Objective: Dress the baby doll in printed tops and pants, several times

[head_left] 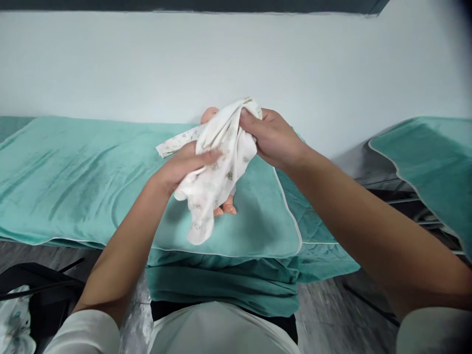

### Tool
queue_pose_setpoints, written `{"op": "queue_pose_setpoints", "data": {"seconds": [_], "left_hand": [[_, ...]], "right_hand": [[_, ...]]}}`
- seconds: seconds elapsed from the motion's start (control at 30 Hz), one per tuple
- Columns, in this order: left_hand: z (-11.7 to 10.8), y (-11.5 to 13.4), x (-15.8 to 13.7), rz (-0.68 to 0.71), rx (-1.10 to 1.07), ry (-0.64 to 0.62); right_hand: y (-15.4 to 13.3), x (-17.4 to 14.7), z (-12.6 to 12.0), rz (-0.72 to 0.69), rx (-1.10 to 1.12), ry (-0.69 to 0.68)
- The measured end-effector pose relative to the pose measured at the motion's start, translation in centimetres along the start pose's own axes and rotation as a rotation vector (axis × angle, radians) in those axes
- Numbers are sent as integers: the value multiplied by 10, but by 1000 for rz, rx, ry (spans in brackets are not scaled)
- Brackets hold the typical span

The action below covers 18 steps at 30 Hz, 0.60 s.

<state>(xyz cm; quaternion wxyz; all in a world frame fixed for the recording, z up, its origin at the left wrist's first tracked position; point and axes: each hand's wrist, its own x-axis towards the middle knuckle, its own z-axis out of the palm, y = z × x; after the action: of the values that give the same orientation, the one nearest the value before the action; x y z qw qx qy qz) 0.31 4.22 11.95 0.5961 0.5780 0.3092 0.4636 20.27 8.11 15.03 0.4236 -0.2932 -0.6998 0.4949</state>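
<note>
Both of my hands hold up a white baby garment [228,162] with small printed figures, bunched into folds. At its upper right, my right hand [271,132] pinches the cloth between thumb and fingers. My left hand [191,164] grips the garment's left side, its thumb lying across the front and its fingers mostly behind the cloth. Behind the garment a baby doll [229,205] lies on the bed; only part of its head and its feet show. A printed sleeve [179,142] sticks out to the left; I cannot tell whether it belongs to the held garment.
The bed has a turquoise cover [73,182] with pale piping and stands against a white wall [147,64]. Another turquoise-covered piece [435,162] is at the right. A black chair or bag [40,285] with printed cloth [16,319] sits at lower left on the grey floor.
</note>
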Motion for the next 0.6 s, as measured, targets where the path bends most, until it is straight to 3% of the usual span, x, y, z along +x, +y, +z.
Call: {"op": "queue_pose_setpoints", "data": {"seconds": [0.1, 0.27, 0.4, 0.47, 0.53, 0.6], "left_hand": [[8, 4, -3, 53, 121, -38], [21, 15, -1, 105, 95, 123], [21, 16, 0, 148, -83, 189], [18, 14, 0, 115, -136, 169], [16, 10, -2, 64, -143, 132], [14, 7, -5, -5, -95, 57]], "right_hand": [[-4, 0, 12, -27, -48, 61], [-18, -4, 16, -76, -92, 89], [-18, -8, -1, 72, -163, -253], [-14, -10, -6, 148, -164, -342], [-11, -11, -3, 136, -102, -245], [-10, -10, 3, 61, -13, -61]]}}
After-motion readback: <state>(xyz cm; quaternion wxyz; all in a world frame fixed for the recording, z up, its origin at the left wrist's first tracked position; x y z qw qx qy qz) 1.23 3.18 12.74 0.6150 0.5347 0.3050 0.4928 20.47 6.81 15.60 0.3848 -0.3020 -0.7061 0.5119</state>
